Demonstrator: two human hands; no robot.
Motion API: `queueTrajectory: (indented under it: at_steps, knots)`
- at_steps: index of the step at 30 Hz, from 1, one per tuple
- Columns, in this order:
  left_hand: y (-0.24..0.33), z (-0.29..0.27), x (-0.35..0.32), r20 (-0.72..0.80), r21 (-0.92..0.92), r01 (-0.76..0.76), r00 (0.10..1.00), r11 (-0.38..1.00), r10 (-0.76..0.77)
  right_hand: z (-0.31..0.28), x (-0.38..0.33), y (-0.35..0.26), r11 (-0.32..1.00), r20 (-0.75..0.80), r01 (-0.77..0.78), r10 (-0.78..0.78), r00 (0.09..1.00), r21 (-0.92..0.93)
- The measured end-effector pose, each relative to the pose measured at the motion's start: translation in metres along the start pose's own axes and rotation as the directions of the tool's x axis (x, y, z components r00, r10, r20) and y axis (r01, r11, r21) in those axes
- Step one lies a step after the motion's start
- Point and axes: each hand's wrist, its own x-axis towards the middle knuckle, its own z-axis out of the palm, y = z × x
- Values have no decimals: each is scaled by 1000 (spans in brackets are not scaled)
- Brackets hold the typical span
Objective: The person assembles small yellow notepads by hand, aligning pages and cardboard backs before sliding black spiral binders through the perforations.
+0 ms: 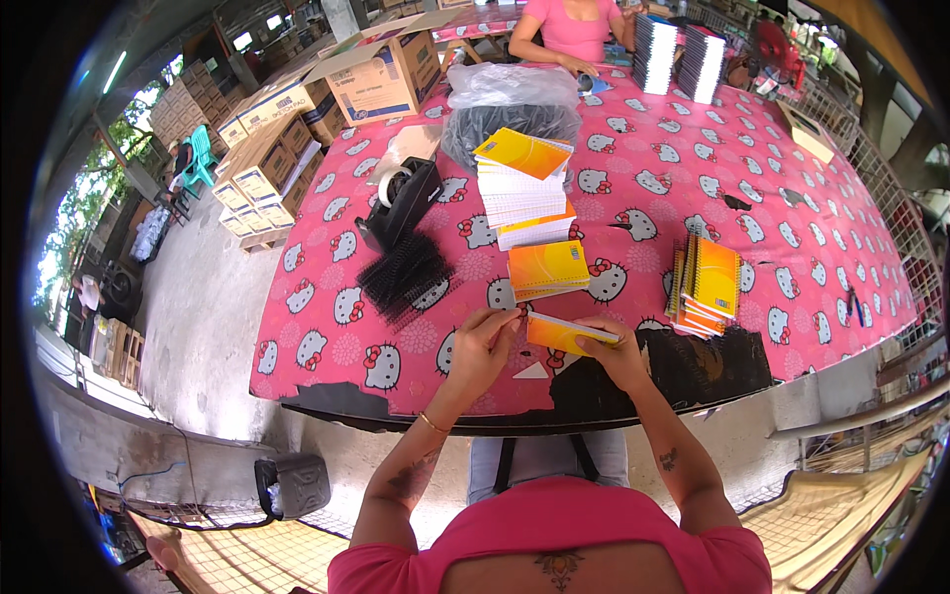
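Observation:
My right hand grips a small notepad with a yellow-orange cover by its right end, just above the table's near edge. At the notepad's left end, the fingers of my left hand are pinched together; whatever they hold is too small to make out. Beyond the pad lies a short stack of yellow notepads. Behind it, a fanned pile of white-paged pads leans back toward a plastic bag with dark contents. Black binding coils lie loose to the left.
A black tape dispenser stands beyond the coils. Spiral-bound notepads are piled at right, with pliers farther over. Across the pink-covered table, a person works near tall notebook stacks. Cartons stand far left.

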Motion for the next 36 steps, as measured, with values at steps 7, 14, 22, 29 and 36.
queueTrajectory:
  at_steps: [7, 14, 22, 29, 36]
  knots:
    - [3, -10, 13, 99, 16, -107, 990, 994, 105, -4, -1, -6, 998, 76, 39, -35, 997, -47]
    - [6, -12, 24, 294, 50, -180, 943, 982, 158, 0, -2, -13, 1000, 131, -10, 12, 991, -16]
    - [3, -14, 29, 364, 189, -311, 903, 931, 228, 3, -7, -16, 999, 183, 1, -7, 983, 34]
    - [15, 21, -26, 218, 615, -319, 948, 721, 234, 25, -11, -33, 997, 39, 58, -56, 998, -49]
    - [33, 5, 14, 228, 679, -287, 957, 675, 178, 29, -8, -43, 997, 120, -52, 45, 992, 60]
